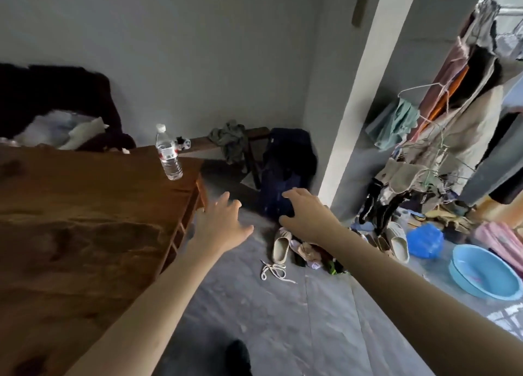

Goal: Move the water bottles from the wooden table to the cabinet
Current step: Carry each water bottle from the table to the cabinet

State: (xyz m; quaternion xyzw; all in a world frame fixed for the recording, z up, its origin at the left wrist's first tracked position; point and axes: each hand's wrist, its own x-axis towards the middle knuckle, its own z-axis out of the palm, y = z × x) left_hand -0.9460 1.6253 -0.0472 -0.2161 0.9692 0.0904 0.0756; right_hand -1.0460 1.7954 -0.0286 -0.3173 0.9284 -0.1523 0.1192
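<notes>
One water bottle stands upright near the corner of the wooden surface, beyond and left of the left hand. Both hands are spread and empty, the right hand beside it. No cabinet shows, so at least this bottle remains.

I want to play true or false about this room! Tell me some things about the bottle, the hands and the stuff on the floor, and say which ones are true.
1. The water bottle stands upright near the far corner of the wooden table. True.
2. The left hand is holding the bottle. False: it is empty, fingers spread, short of the bottle.
3. The right hand is open and empty. True.
4. The bottle has a red cap. False: the cap is white.
5. A blue basin sits on the floor to the right. True.
</notes>
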